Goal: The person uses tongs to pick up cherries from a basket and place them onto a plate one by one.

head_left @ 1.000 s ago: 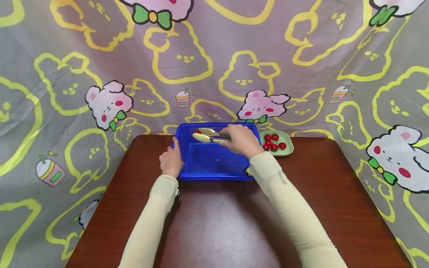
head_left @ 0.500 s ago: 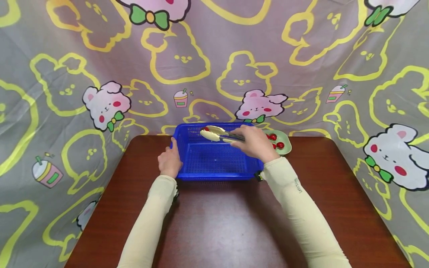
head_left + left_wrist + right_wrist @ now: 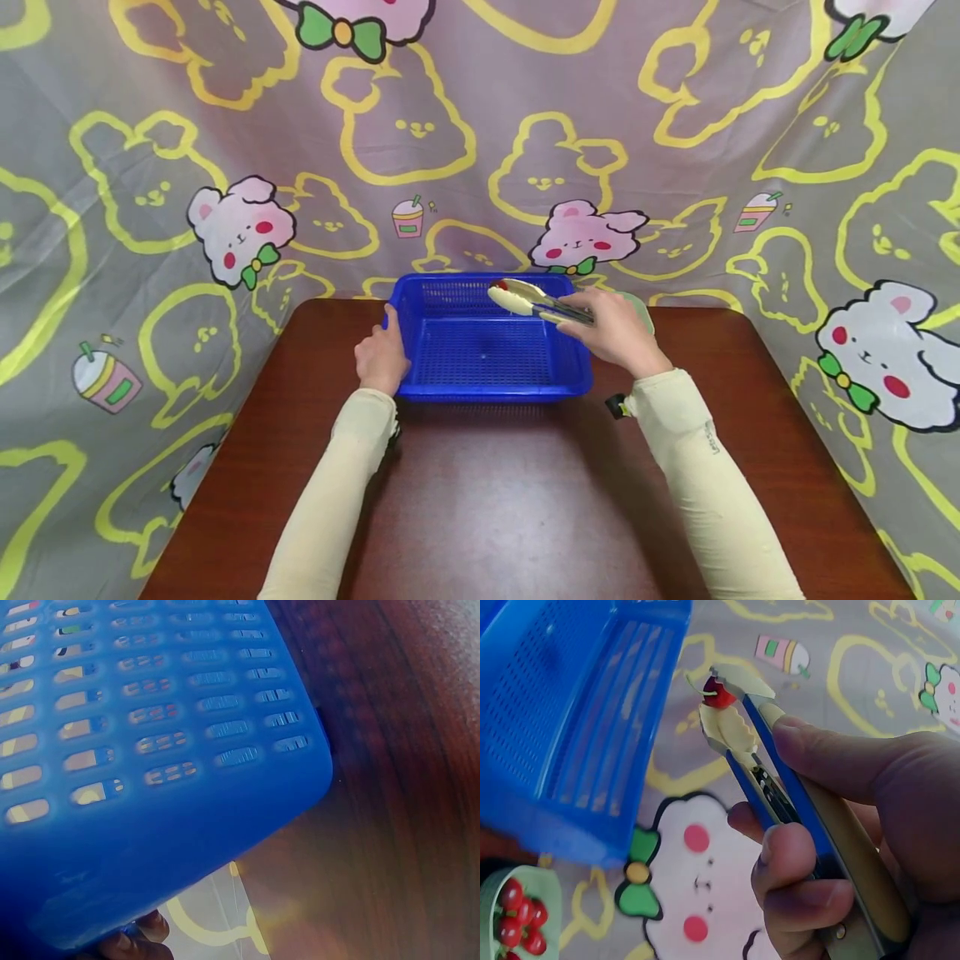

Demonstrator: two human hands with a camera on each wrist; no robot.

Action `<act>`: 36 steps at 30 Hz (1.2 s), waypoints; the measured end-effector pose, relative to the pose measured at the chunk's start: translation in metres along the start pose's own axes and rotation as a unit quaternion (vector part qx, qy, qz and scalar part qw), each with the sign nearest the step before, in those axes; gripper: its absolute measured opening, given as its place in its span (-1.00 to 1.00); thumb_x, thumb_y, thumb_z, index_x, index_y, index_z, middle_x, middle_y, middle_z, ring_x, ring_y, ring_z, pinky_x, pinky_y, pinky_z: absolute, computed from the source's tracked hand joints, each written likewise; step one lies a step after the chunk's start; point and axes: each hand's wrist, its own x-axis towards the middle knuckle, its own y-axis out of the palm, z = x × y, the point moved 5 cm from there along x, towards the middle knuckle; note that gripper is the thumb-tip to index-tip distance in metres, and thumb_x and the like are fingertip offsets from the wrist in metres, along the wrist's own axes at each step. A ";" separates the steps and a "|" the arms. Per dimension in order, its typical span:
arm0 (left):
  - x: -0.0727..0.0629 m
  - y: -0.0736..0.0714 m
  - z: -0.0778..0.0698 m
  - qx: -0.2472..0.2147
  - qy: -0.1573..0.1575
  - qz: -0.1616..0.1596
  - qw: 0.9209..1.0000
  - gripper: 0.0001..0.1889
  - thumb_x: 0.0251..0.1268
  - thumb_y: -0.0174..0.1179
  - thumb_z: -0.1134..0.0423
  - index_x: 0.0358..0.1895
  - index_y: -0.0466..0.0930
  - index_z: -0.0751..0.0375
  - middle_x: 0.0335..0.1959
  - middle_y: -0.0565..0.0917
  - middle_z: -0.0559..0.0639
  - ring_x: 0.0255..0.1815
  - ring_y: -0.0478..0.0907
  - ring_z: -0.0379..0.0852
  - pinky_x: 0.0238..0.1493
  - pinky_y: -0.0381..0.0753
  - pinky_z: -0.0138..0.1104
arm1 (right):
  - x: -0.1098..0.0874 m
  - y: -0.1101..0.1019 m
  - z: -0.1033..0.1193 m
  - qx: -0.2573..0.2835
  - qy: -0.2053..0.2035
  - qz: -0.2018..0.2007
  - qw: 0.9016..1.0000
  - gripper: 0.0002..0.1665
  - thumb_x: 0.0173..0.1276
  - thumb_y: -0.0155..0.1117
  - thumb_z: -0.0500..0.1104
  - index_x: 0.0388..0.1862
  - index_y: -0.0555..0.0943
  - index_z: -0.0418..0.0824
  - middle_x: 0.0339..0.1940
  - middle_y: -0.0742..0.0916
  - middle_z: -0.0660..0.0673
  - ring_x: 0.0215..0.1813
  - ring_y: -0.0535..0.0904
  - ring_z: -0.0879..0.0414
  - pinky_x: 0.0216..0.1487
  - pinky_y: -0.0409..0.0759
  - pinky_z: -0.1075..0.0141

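A pair of tongs (image 3: pixel 555 307) with cream scalloped tips is gripped in my right hand (image 3: pixel 611 329). A red cherry (image 3: pixel 718 693) with its stem showing is pinched between the tips. In the head view the tongs overlap the right end of a blue perforated basket (image 3: pixel 480 392). My left hand (image 3: pixel 380 358) holds the basket's left rim; in the left wrist view, fingertips (image 3: pixel 154 926) show at the basket's edge. Several more cherries (image 3: pixel 521 919) lie on a pale green plate (image 3: pixel 553 900) right of the basket, mostly hidden behind my right hand in the head view.
The brown wooden table (image 3: pixel 480 500) carries the basket and plate near its back edge. A grey patterned cloth (image 3: pixel 480 125) with yellow bear outlines hangs close behind and on both sides.
My right hand has moved right with the tongs and the cherry, from over the basket's middle toward its right side, covering more of the plate. The left hand stays at the rim.
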 end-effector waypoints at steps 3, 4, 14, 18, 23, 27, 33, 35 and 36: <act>0.000 0.001 0.000 0.005 0.000 0.000 1.000 0.15 0.07 0.49 0.21 0.66 -0.11 0.24 0.02 0.64 0.42 -0.29 0.70 0.34 -0.25 0.68 0.08 | -0.008 -0.004 -0.012 -0.001 0.003 -0.010 1.000 -0.48 0.36 0.48 -0.09 0.26 0.69 -0.21 0.16 0.77 -0.28 0.19 0.66 -0.25 0.17 0.55 -0.16; 0.001 0.001 0.000 0.006 0.001 0.001 1.000 0.15 0.07 0.48 0.20 0.66 -0.11 0.24 0.03 0.64 0.43 -0.29 0.70 0.34 -0.25 0.68 0.08 | -0.010 -0.005 -0.016 -0.001 0.006 -0.013 1.000 -0.48 0.36 0.48 -0.09 0.26 0.69 -0.20 0.17 0.76 -0.28 0.19 0.66 -0.26 0.16 0.54 -0.17; 0.000 -0.001 0.000 0.002 0.000 0.003 1.000 0.15 0.08 0.50 0.19 0.66 -0.10 0.25 0.03 0.64 0.44 -0.28 0.70 0.35 -0.24 0.68 0.08 | -0.033 -0.025 -0.050 -0.007 0.041 -0.028 0.999 -0.45 0.38 0.46 -0.03 0.28 0.68 -0.22 0.15 0.74 -0.33 0.18 0.61 -0.34 0.16 0.49 -0.22; 0.001 0.000 0.000 0.002 0.002 0.005 1.000 0.17 0.07 0.50 0.19 0.67 -0.12 0.26 0.03 0.64 0.44 -0.28 0.70 0.34 -0.23 0.68 0.08 | -0.041 -0.032 -0.062 -0.010 0.053 -0.038 0.998 -0.44 0.37 0.46 -0.03 0.29 0.67 -0.23 0.13 0.74 -0.35 0.13 0.62 -0.32 0.12 0.50 -0.21; 0.000 0.001 -0.001 0.001 0.004 0.005 1.000 0.17 0.06 0.49 0.20 0.66 -0.13 0.27 0.04 0.63 0.46 -0.26 0.70 0.36 -0.23 0.67 0.09 | -0.048 -0.037 -0.077 -0.006 0.071 -0.045 0.996 -0.44 0.38 0.45 -0.06 0.29 0.66 -0.25 0.15 0.73 -0.34 0.11 0.62 -0.30 0.09 0.50 -0.22; 0.000 0.000 -0.001 0.002 0.005 0.002 1.000 0.16 0.06 0.49 0.20 0.66 -0.12 0.28 0.03 0.64 0.46 -0.27 0.70 0.36 -0.24 0.68 0.10 | -0.054 -0.040 -0.088 -0.003 0.095 -0.047 0.994 -0.45 0.41 0.43 -0.05 0.30 0.65 -0.25 0.18 0.71 -0.36 0.14 0.61 -0.31 0.11 0.50 -0.24; 0.000 0.000 -0.001 0.003 0.003 0.006 1.000 0.16 0.08 0.49 0.20 0.66 -0.11 0.27 0.03 0.63 0.46 -0.29 0.70 0.35 -0.24 0.67 0.09 | -0.060 -0.044 -0.102 -0.011 0.116 -0.048 0.992 -0.44 0.42 0.42 -0.02 0.32 0.64 -0.23 0.18 0.71 -0.39 0.14 0.60 -0.33 0.10 0.48 -0.26; 0.000 -0.001 -0.001 0.002 0.004 0.007 1.000 0.16 0.07 0.50 0.20 0.66 -0.12 0.27 0.03 0.63 0.46 -0.28 0.70 0.36 -0.24 0.67 0.09 | -0.062 -0.044 -0.106 -0.010 0.122 -0.046 0.991 -0.43 0.42 0.41 -0.02 0.32 0.63 -0.23 0.20 0.70 -0.39 0.17 0.59 -0.34 0.12 0.47 -0.28; 0.000 -0.001 -0.001 0.001 0.004 0.007 1.000 0.16 0.06 0.50 0.21 0.66 -0.12 0.27 0.03 0.63 0.46 -0.28 0.70 0.36 -0.24 0.67 0.09 | -0.062 -0.044 -0.109 -0.009 0.125 -0.045 0.991 -0.44 0.42 0.41 -0.02 0.32 0.63 -0.23 0.21 0.69 -0.39 0.17 0.59 -0.34 0.12 0.47 -0.28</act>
